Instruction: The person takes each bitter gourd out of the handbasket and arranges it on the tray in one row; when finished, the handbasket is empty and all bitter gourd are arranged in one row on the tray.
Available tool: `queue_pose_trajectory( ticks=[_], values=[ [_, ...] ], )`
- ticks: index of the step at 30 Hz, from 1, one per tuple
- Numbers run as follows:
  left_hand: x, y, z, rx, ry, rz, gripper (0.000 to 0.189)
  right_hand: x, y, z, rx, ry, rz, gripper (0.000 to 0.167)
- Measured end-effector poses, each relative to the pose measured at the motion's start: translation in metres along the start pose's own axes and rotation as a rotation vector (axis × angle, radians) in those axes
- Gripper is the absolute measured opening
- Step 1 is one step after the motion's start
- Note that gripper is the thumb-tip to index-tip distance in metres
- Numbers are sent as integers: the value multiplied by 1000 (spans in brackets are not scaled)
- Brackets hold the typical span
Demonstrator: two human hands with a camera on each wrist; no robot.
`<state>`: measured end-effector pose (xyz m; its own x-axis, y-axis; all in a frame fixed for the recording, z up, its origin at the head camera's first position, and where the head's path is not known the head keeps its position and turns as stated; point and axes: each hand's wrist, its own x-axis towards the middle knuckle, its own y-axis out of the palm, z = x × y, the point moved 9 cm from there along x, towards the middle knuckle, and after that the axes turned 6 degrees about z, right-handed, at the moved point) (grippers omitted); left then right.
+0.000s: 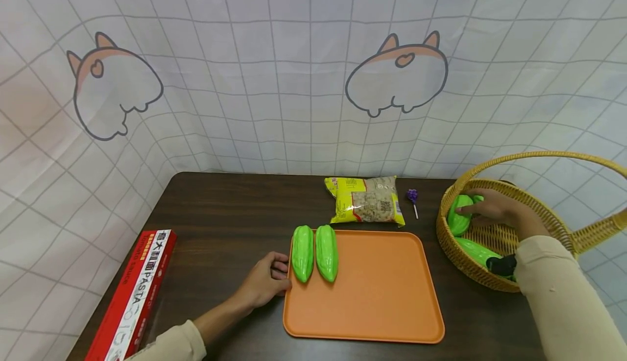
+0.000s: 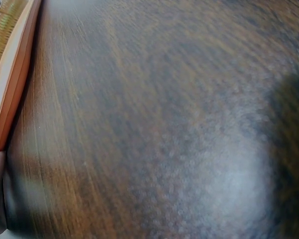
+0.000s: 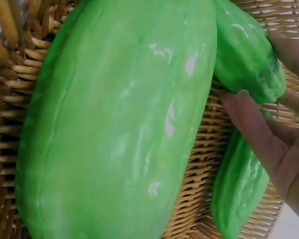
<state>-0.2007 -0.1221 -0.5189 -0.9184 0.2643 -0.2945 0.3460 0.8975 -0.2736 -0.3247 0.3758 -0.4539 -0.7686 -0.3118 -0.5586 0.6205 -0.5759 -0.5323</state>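
My right hand (image 1: 495, 211) reaches into the wicker basket (image 1: 553, 206) and grips a glossy green bitter melon (image 1: 459, 215) by one end. In the right wrist view, thumb and fingers close around that bitter melon (image 3: 246, 52). A second bitter melon (image 3: 241, 181) lies beneath the hand, and another (image 3: 114, 119) looms large in front. On the left, my left hand (image 1: 264, 279) touches the left rim of the orange tray (image 1: 372, 295) with its fingertips. Two bitter melons, one left (image 1: 302, 255) and one right (image 1: 326, 255), lie side by side on the tray.
A yellow bag of grains (image 1: 369, 200) lies behind the tray, with a purple lollipop (image 1: 412, 197) beside it. A red pasta box (image 1: 132, 295) lies along the left edge of the dark wooden table (image 1: 235, 203). The basket's tall handle (image 1: 539, 155) arches over its opening.
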Motion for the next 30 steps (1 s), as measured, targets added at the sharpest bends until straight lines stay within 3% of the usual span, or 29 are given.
queue_pose_trajectory(
  ticks=[16,30],
  values=[
    [0,0,1,2,-2,3,56,-7,-5,-3,24,20,-47,98],
    [-2,-1,-2,-14,13,-9,56,-14,-10,1,11,-57,-73,92]
  ],
)
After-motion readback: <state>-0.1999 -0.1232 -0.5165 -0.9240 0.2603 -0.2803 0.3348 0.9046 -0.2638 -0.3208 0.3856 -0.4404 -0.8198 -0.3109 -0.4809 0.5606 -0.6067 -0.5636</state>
